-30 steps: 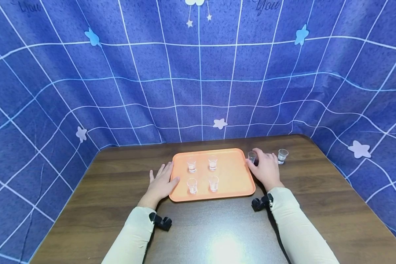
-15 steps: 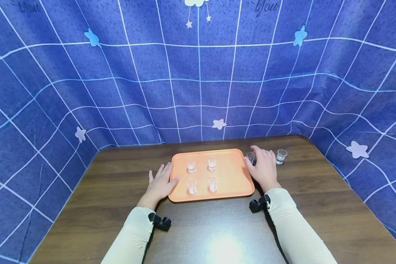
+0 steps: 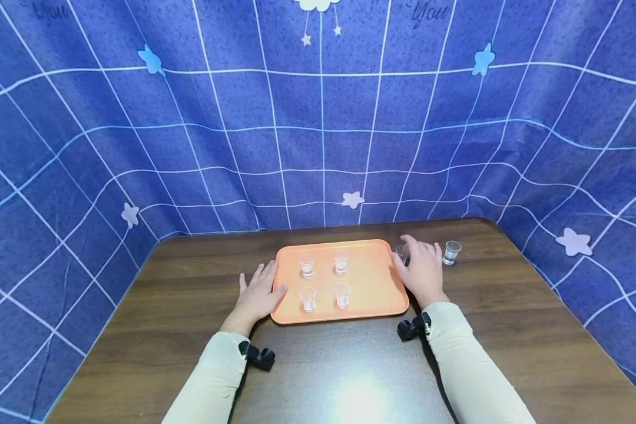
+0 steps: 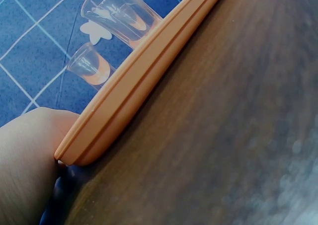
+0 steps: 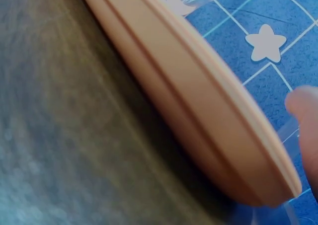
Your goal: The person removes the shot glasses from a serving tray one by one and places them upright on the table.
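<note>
My left hand rests at the left edge of an orange tray, fingers spread and fairly straight, thumb lying over the rim. In the left wrist view, the hand touches the tray corner. Several small clear shot glasses stand on the tray's left and middle, among them a front one and a back one. Just off the tray's right edge, my right hand holds another shot glass between thumb and fingers, partly hidden by them. The thumb shows in the right wrist view.
One more shot glass stands on the brown wooden table, right of the right hand. Behind the table hangs a blue curtain with white lines and stars. A black camera strap circles each wrist.
My right hand has shifted slightly left with the shot glass, nearer the tray's right edge. The left hand and the glasses on the tray stay in place.
</note>
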`<move>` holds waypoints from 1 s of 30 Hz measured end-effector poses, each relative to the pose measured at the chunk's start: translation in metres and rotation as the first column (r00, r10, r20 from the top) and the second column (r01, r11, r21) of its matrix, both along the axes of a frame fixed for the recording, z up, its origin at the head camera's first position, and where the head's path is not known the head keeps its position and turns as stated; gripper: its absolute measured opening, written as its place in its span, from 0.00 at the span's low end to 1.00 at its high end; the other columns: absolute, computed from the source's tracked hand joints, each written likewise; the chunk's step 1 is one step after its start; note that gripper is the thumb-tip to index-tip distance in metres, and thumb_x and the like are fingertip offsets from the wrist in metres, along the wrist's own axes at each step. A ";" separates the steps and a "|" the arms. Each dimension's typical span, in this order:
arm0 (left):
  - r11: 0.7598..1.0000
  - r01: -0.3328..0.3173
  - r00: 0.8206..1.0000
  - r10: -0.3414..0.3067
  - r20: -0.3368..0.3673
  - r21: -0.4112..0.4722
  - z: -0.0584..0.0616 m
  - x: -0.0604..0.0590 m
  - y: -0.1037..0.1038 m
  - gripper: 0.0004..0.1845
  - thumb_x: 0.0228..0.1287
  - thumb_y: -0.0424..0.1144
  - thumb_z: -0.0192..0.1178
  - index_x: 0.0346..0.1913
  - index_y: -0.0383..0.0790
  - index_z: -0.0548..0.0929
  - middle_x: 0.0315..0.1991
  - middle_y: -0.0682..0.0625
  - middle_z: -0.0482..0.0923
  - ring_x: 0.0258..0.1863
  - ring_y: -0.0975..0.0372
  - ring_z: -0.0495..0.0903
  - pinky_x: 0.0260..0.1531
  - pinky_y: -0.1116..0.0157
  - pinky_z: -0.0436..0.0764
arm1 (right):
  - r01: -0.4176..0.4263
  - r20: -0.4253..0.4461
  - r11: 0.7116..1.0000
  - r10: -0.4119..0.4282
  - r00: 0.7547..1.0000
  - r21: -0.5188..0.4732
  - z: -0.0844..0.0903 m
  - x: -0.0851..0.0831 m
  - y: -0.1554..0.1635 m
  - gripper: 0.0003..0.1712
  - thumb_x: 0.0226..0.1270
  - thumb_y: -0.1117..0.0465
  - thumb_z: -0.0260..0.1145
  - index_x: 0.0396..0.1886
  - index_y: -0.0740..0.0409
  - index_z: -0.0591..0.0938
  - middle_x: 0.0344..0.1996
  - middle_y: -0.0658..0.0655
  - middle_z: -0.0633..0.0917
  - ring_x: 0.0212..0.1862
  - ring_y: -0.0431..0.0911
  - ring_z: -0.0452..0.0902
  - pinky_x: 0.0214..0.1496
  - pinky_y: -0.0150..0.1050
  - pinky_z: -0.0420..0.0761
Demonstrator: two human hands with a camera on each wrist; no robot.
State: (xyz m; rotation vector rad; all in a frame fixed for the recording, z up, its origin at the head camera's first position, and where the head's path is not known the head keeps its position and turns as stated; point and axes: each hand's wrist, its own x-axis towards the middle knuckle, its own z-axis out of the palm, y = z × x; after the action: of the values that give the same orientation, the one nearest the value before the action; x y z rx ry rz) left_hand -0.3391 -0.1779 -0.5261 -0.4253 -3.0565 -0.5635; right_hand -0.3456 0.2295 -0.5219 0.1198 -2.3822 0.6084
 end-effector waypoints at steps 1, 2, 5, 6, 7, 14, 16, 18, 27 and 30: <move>1.000 0.001 1.000 -0.001 -0.001 -0.002 0.000 0.000 0.000 0.42 0.75 0.59 0.48 0.82 0.42 0.50 0.81 0.43 0.51 0.80 0.46 0.46 0.69 0.32 0.31 | -0.002 0.010 1.000 0.002 1.000 0.002 0.000 0.000 0.000 0.26 0.64 0.50 0.69 0.59 0.55 0.79 0.42 0.59 0.88 0.56 0.63 0.76 0.73 0.65 0.52; 1.000 0.001 1.000 -0.001 -0.002 -0.002 0.000 0.000 0.000 0.42 0.75 0.59 0.48 0.82 0.42 0.49 0.81 0.43 0.51 0.80 0.46 0.46 0.69 0.32 0.30 | -0.004 0.018 1.000 0.004 1.000 0.005 0.000 0.001 0.000 0.25 0.65 0.51 0.69 0.59 0.55 0.79 0.41 0.59 0.89 0.55 0.62 0.76 0.73 0.65 0.52; 1.000 0.001 1.000 -0.001 -0.004 -0.002 -0.001 -0.001 -0.001 0.42 0.75 0.58 0.48 0.82 0.42 0.49 0.81 0.43 0.51 0.80 0.46 0.45 0.69 0.31 0.30 | -0.002 0.031 1.000 0.001 1.000 0.012 0.000 0.001 0.000 0.23 0.66 0.53 0.69 0.58 0.56 0.79 0.42 0.59 0.89 0.55 0.62 0.76 0.74 0.64 0.51; 1.000 0.000 1.000 0.000 -0.004 -0.001 -0.001 -0.001 -0.001 0.42 0.75 0.58 0.48 0.82 0.42 0.49 0.81 0.43 0.51 0.80 0.46 0.45 0.69 0.31 0.30 | 0.000 0.032 1.000 -0.001 0.999 0.012 0.001 0.001 0.000 0.23 0.66 0.53 0.69 0.58 0.55 0.79 0.42 0.59 0.89 0.55 0.62 0.76 0.74 0.64 0.51; 1.000 -0.001 1.000 0.001 -0.006 -0.001 -0.001 -0.001 -0.001 0.42 0.75 0.58 0.49 0.82 0.42 0.49 0.81 0.43 0.51 0.80 0.46 0.45 0.69 0.31 0.30 | 0.003 0.033 1.000 -0.003 0.999 0.012 0.001 0.001 0.001 0.23 0.66 0.53 0.69 0.59 0.55 0.79 0.42 0.59 0.89 0.55 0.62 0.76 0.74 0.64 0.51; 1.000 -0.008 1.000 0.008 -0.004 0.002 -0.002 -0.002 0.000 0.42 0.75 0.58 0.49 0.82 0.43 0.50 0.81 0.44 0.51 0.80 0.47 0.45 0.69 0.31 0.30 | 0.031 0.033 0.999 -0.031 0.999 -0.007 0.001 0.002 0.002 0.24 0.66 0.52 0.69 0.59 0.55 0.79 0.41 0.59 0.89 0.54 0.63 0.76 0.73 0.64 0.52; 1.000 -0.008 1.000 0.008 -0.003 0.004 -0.001 -0.002 0.000 0.42 0.75 0.58 0.49 0.82 0.43 0.50 0.81 0.44 0.51 0.80 0.47 0.45 0.69 0.31 0.30 | 0.035 0.029 0.999 -0.035 0.999 -0.011 0.001 0.001 0.003 0.24 0.66 0.53 0.70 0.59 0.55 0.79 0.41 0.59 0.89 0.54 0.63 0.76 0.74 0.64 0.51; 1.000 -0.009 1.000 0.009 0.000 0.005 -0.001 -0.001 0.001 0.42 0.75 0.58 0.49 0.82 0.43 0.50 0.81 0.44 0.51 0.80 0.47 0.45 0.69 0.32 0.30 | 0.038 0.020 0.999 -0.037 0.999 -0.014 0.000 0.001 0.003 0.23 0.66 0.53 0.70 0.58 0.55 0.79 0.41 0.59 0.89 0.54 0.63 0.76 0.73 0.64 0.52; 1.000 -0.006 1.000 0.006 0.005 0.009 -0.001 -0.002 0.001 0.42 0.75 0.59 0.49 0.82 0.43 0.50 0.81 0.43 0.51 0.80 0.46 0.45 0.69 0.32 0.31 | 0.040 -0.015 0.999 -0.040 0.999 -0.001 0.003 0.001 0.003 0.27 0.62 0.46 0.71 0.57 0.54 0.80 0.45 0.61 0.86 0.57 0.62 0.74 0.73 0.66 0.51; 1.000 -0.009 1.000 0.009 0.002 0.004 -0.002 -0.002 0.000 0.42 0.74 0.59 0.49 0.82 0.43 0.50 0.81 0.43 0.51 0.80 0.46 0.45 0.69 0.32 0.31 | 0.038 -0.037 0.999 -0.038 0.999 0.011 0.004 -0.001 0.000 0.29 0.61 0.44 0.71 0.57 0.53 0.80 0.49 0.62 0.85 0.59 0.62 0.72 0.73 0.66 0.50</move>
State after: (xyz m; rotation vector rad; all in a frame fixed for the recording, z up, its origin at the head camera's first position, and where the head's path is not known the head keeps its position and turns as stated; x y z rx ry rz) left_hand -0.3412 -0.1784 -0.5279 -0.4105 -3.0573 -0.5693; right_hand -0.3464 0.2292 -0.5175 0.0901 -2.3477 0.5692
